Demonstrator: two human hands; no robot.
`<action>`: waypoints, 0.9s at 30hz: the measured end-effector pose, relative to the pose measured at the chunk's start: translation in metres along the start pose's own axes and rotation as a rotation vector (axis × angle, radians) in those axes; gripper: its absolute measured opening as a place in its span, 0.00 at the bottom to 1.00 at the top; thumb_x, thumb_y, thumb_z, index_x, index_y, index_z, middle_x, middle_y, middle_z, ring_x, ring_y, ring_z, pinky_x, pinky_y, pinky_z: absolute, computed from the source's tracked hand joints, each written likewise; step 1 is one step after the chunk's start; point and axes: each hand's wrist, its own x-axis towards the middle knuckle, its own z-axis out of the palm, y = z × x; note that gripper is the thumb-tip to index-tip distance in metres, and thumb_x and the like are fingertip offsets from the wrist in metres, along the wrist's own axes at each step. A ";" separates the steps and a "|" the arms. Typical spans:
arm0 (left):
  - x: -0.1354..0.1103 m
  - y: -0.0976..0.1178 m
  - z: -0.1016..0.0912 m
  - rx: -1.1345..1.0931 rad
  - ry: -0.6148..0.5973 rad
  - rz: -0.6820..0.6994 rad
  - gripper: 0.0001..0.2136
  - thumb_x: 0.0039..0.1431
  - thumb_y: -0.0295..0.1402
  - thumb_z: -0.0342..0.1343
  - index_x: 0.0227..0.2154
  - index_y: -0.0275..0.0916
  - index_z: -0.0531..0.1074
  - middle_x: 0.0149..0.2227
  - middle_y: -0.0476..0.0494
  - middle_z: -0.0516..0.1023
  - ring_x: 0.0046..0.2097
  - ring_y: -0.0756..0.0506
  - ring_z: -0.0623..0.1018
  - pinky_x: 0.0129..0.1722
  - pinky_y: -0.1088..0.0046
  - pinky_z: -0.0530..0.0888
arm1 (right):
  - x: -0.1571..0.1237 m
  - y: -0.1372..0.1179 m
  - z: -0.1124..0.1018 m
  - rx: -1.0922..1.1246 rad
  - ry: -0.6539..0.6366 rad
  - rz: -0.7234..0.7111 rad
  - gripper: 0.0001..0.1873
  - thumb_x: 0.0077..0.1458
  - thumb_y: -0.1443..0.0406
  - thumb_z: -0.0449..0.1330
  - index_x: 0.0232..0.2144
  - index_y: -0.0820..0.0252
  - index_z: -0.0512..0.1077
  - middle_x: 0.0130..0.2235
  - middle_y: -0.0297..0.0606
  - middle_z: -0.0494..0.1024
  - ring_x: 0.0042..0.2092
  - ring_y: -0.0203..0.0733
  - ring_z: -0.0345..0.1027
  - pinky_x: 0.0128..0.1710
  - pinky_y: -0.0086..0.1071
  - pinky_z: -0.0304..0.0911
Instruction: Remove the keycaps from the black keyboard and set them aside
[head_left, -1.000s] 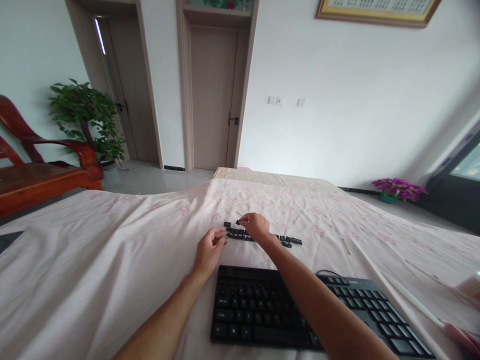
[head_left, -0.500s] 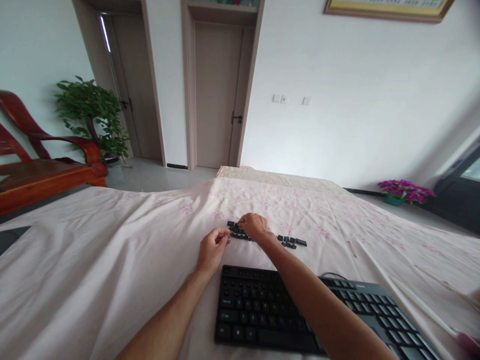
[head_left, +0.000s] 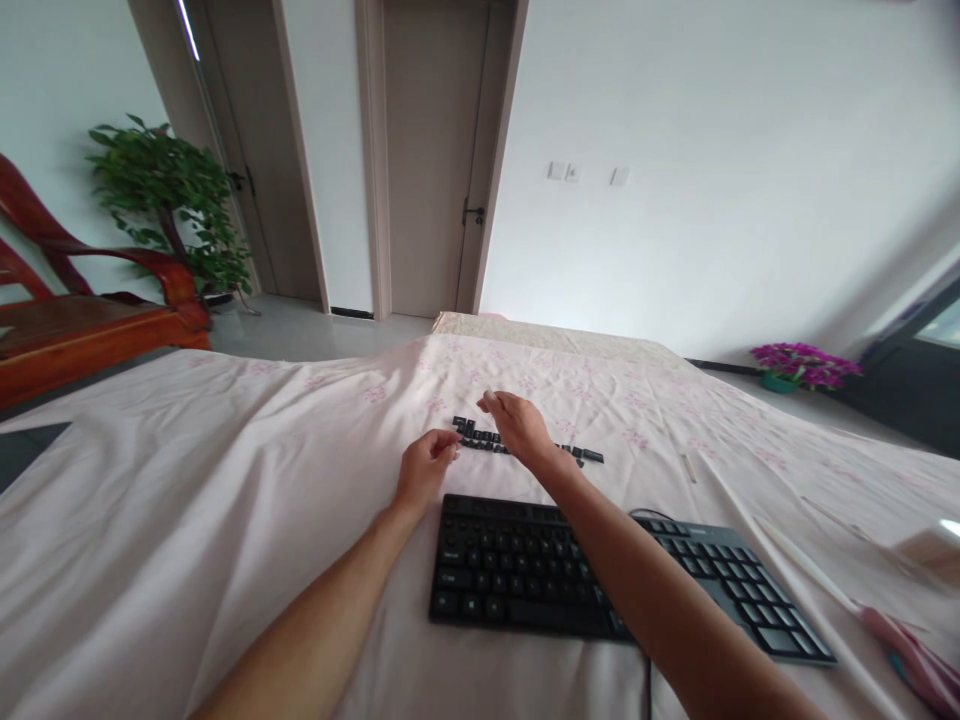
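Note:
A black keyboard lies on a pink flowered sheet in front of me. Beyond it sits a row of loose black keycaps. My right hand hovers over the left part of that row, its fingers drawn together at the tips; I cannot see anything between them. My left hand rests on the sheet just left of the keycaps, with fingers curled in a loose pinch. What it holds, if anything, is too small to see.
A red wooden armchair and a green plant stand at the left. Two doors are at the back. Purple flowers sit at the right. A thin stick and pink items lie right of the keyboard.
My right hand has lifted a little above the keycap row. The camera tilted down slightly. My left hand stayed beside the keycaps.

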 end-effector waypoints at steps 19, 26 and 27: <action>-0.067 0.043 -0.013 0.258 -0.163 0.087 0.08 0.54 0.32 0.53 0.34 0.39 0.75 0.35 0.46 0.79 0.38 0.45 0.77 0.41 0.72 0.72 | -0.118 -0.006 0.011 0.899 -0.014 0.023 0.19 0.59 0.54 0.52 0.46 0.59 0.72 0.29 0.35 0.79 0.23 0.33 0.65 0.25 0.26 0.62; -0.069 0.046 -0.012 0.333 -0.247 0.101 0.07 0.55 0.32 0.53 0.34 0.40 0.76 0.35 0.47 0.79 0.40 0.46 0.77 0.42 0.73 0.71 | -0.119 -0.008 0.006 0.811 -0.098 -0.145 0.17 0.59 0.55 0.54 0.38 0.57 0.77 0.30 0.34 0.79 0.26 0.34 0.69 0.28 0.25 0.64; -0.070 0.048 -0.012 0.344 -0.258 0.114 0.07 0.55 0.32 0.53 0.33 0.41 0.76 0.36 0.47 0.79 0.40 0.46 0.77 0.42 0.73 0.70 | -0.119 -0.008 0.007 0.795 -0.109 -0.163 0.17 0.59 0.54 0.54 0.37 0.56 0.78 0.30 0.35 0.80 0.28 0.35 0.70 0.29 0.25 0.65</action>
